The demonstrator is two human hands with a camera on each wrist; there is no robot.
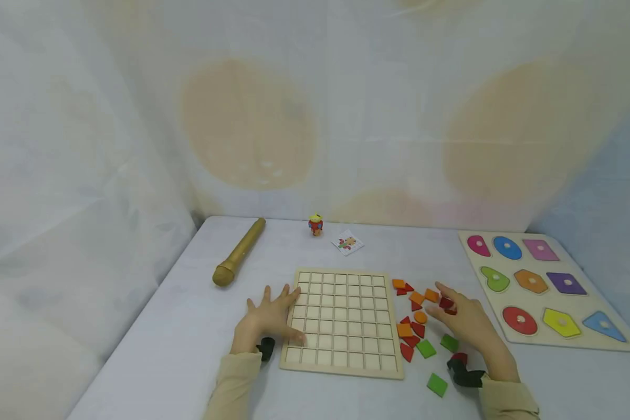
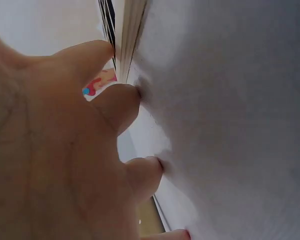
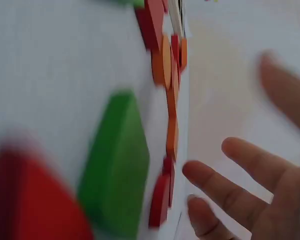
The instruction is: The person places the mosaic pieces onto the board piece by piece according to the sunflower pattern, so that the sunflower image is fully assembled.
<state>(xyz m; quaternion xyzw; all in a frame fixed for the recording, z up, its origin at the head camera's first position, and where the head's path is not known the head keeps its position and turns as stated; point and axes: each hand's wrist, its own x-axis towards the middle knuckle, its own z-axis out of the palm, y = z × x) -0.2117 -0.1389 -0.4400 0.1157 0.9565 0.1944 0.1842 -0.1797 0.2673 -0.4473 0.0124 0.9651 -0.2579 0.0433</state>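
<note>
A square wooden grid board [image 1: 346, 318] lies flat in the middle of the table. My left hand [image 1: 265, 321] has its fingers spread at the board's left edge; in the left wrist view several fingertips touch the white cloth beside the board's side [image 2: 126, 40]. Over the loose pieces to the right of the board is my right hand [image 1: 469, 324], fingers apart and nothing between them. Beneath it lie red pieces [image 1: 448, 305], partly shaded by the hand. Orange squares [image 1: 404, 331], an orange disc [image 1: 420, 317] and green squares [image 1: 426, 349] are scattered nearby.
At the right lies a shape puzzle board [image 1: 548, 297] with knobbed coloured pieces. A gold microphone [image 1: 238, 252] lies at the left back. Near the rear edge stand a small red and yellow figurine [image 1: 315, 225] and a printed card [image 1: 347, 242]. Hanging cloth encloses the table.
</note>
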